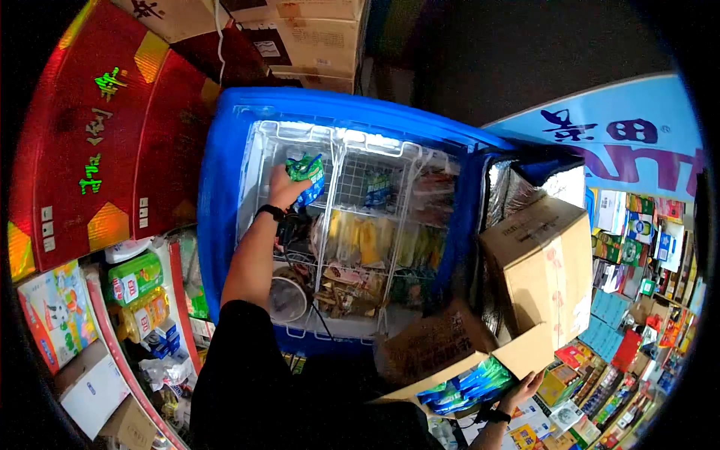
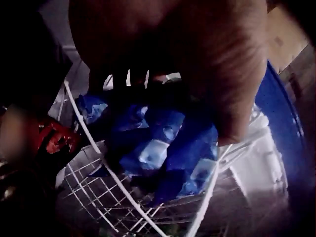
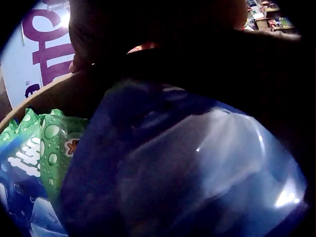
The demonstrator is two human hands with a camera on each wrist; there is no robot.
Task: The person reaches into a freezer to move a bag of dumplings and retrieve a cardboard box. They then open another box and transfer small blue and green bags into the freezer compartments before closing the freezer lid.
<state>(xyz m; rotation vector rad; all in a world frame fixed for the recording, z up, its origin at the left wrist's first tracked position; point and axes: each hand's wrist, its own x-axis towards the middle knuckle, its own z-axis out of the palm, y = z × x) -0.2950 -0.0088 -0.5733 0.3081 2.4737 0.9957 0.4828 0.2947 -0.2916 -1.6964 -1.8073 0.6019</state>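
Note:
My left hand (image 1: 282,187) grips a bunch of blue and green packets (image 1: 309,180) inside the top left wire basket of a blue chest freezer (image 1: 300,97). In the left wrist view the blue packets (image 2: 153,153) hang below the palm, close to the white wire dividers (image 2: 129,197). At lower right my right hand (image 1: 523,391) holds the edge of an open cardboard box (image 1: 525,352), with more blue and green packets (image 1: 465,386) inside. Seen from the right wrist, the shiny packets (image 3: 54,148) fill the box below that hand.
Other baskets hold yellow packs (image 1: 364,238) and another blue packet (image 1: 380,187). A clear round tub (image 1: 288,298) sits front left in the freezer. A taller carton (image 1: 551,262) stands by a silver-lined bag (image 1: 506,187) on the right. Red boxes (image 1: 112,142) flank the left side.

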